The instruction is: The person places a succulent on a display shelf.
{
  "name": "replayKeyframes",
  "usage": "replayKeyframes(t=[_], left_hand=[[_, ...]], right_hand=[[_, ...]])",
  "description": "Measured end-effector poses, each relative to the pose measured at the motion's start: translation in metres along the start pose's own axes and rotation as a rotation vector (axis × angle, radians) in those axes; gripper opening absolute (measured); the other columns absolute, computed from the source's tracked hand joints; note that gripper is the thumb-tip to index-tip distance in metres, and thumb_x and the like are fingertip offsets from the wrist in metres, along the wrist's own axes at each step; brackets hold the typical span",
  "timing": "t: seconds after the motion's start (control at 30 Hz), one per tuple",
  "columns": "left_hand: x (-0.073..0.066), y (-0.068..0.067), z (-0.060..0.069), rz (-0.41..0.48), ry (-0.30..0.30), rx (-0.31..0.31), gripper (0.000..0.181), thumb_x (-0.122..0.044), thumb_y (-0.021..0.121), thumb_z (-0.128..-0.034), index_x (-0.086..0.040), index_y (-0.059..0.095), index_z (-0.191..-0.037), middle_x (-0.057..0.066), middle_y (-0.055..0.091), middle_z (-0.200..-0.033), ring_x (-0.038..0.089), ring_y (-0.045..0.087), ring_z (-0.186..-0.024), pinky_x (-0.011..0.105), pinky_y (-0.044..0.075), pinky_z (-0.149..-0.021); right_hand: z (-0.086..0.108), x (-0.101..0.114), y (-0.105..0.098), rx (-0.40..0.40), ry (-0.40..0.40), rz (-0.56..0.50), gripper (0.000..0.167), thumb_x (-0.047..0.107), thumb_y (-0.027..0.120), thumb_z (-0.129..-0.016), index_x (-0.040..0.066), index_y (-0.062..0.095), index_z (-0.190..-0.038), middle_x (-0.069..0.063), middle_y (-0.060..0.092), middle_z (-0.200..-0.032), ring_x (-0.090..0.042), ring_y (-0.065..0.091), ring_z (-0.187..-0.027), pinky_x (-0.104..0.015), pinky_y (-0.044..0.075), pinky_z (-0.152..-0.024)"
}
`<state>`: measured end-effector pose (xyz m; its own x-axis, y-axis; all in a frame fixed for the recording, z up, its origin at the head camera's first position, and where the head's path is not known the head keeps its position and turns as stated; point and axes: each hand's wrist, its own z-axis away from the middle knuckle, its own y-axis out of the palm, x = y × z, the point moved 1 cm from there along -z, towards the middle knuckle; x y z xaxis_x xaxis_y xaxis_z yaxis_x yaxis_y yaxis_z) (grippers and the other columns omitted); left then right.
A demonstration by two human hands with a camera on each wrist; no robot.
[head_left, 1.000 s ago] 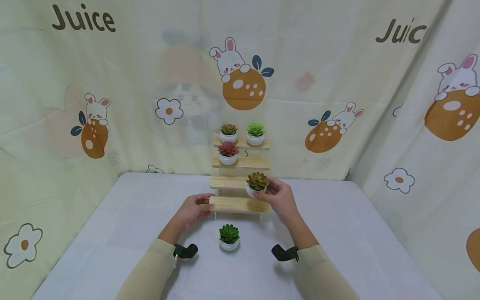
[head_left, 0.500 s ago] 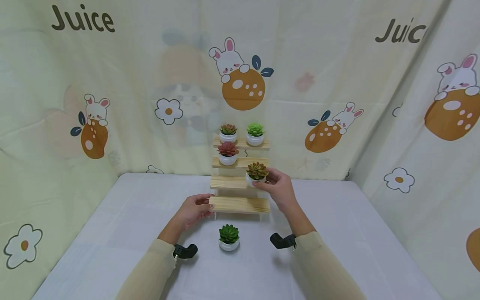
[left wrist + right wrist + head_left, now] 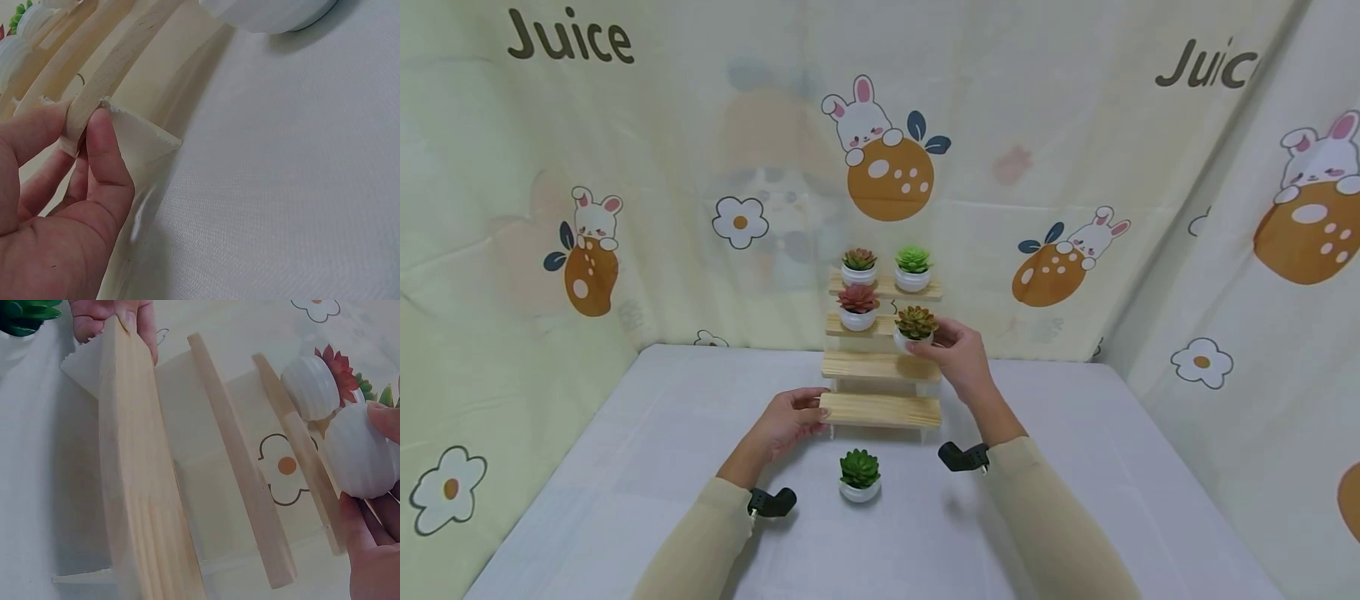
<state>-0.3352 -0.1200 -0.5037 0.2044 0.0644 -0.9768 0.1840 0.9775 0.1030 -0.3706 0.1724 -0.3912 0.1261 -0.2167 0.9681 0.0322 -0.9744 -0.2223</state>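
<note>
My right hand (image 3: 958, 357) holds a potted succulent (image 3: 917, 323) with brownish-green, red-tipped leaves, its white pot between thumb and fingers. The pot is in front of the right end of the stand's second shelf from the top; whether it touches the wood I cannot tell. My left hand (image 3: 788, 423) pinches the left end of the lowest board of the wooden tiered stand (image 3: 880, 410); the left wrist view shows thumb and fingers on either side of that board (image 3: 81, 119). In the right wrist view the held white pot (image 3: 359, 450) is close to the upper boards.
A reddish-green succulent (image 3: 859, 265) and a bright green one (image 3: 913, 267) stand on the top shelf. A dark red succulent (image 3: 857, 307) sits on the second shelf's left. A dark green succulent (image 3: 860, 475) stands on the white tablecloth (image 3: 1045, 500) before the stand.
My right hand has raised the brownish-green succulent from the level of the third shelf to about the second. The left hand keeps its grip on the lowest board.
</note>
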Motion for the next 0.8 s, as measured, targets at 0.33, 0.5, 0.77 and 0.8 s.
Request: replayKeyframes(t=[0.33, 0.5, 0.77, 0.8], left_hand=[[0.001, -0.001, -0.002, -0.006, 0.004, 0.003, 0.049, 0.000, 0.068, -0.0951, 0.003, 0.055, -0.143, 0.018, 0.062, -0.125, 0.018, 0.067, -0.095, 0.028, 0.060, -0.080], [0.002, -0.001, -0.003, 0.001, 0.005, 0.005, 0.049, 0.001, 0.067, -0.0951, 0.002, 0.055, -0.143, 0.017, 0.063, -0.123, 0.017, 0.068, -0.094, 0.027, 0.060, -0.078], [0.001, -0.002, -0.003, 0.002, 0.011, 0.014, 0.050, 0.001, 0.067, -0.0951, 0.004, 0.054, -0.143, 0.016, 0.063, -0.120, 0.016, 0.067, -0.093, 0.026, 0.060, -0.077], [0.001, -0.002, -0.003, 0.004, 0.009, 0.013, 0.050, 0.001, 0.067, -0.0950, 0.004, 0.054, -0.143, 0.016, 0.063, -0.120, 0.016, 0.067, -0.093, 0.026, 0.060, -0.077]], right_hand=[[-0.015, 0.001, 0.000, -0.037, -0.056, 0.036, 0.058, 0.026, 0.087, -0.083, 0.012, 0.066, -0.136, -0.012, 0.068, -0.132, -0.027, 0.063, -0.118, -0.034, 0.055, -0.096], [-0.021, 0.002, 0.001, -0.042, -0.072, 0.041, 0.058, 0.026, 0.087, -0.083, 0.013, 0.067, -0.135, -0.013, 0.069, -0.131, -0.026, 0.064, -0.117, -0.028, 0.055, -0.089], [-0.029, 0.005, 0.003, -0.048, -0.077, 0.074, 0.060, 0.023, 0.087, -0.083, 0.008, 0.065, -0.137, -0.017, 0.068, -0.133, -0.031, 0.064, -0.122, -0.046, 0.054, -0.102], [-0.030, 0.005, 0.003, -0.049, -0.081, 0.081, 0.059, 0.023, 0.086, -0.084, 0.008, 0.065, -0.137, -0.017, 0.068, -0.133, -0.031, 0.065, -0.122, -0.046, 0.054, -0.103]])
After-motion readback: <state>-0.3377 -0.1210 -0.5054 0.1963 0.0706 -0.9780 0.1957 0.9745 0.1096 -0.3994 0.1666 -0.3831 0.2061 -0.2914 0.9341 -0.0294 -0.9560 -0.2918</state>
